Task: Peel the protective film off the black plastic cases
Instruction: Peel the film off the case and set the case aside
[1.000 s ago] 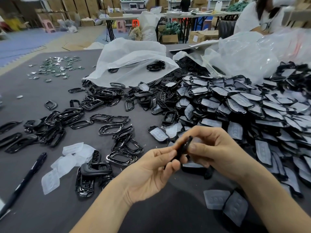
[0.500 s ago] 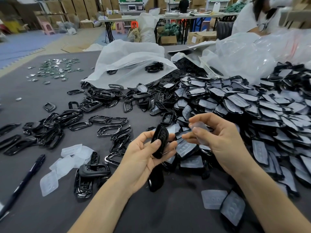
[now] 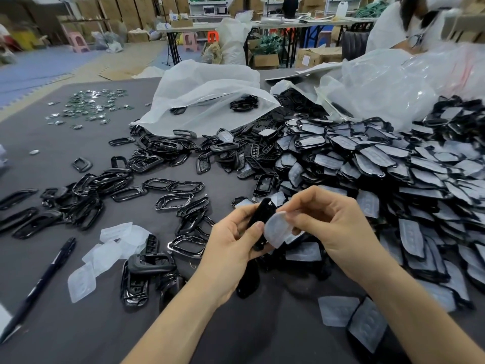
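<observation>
My left hand (image 3: 231,245) grips a black plastic case (image 3: 262,219), held upright above the table. My right hand (image 3: 330,224) pinches a translucent protective film (image 3: 277,228) right beside that case; whether the film still touches the case cannot be told. A large pile of film-covered black cases (image 3: 380,164) fills the right side of the table. Several peeled films (image 3: 110,248) lie at the left front.
Black frames (image 3: 173,185) and case parts (image 3: 149,264) are scattered over the grey table (image 3: 78,324). A black pen (image 3: 44,279) lies at the left front. Plastic bags (image 3: 210,95) sit behind the pile. A person in white (image 3: 393,24) stands at the far right.
My hands parted and rose from the table. The film has come away from the black case and now hangs in my right hand beside it.
</observation>
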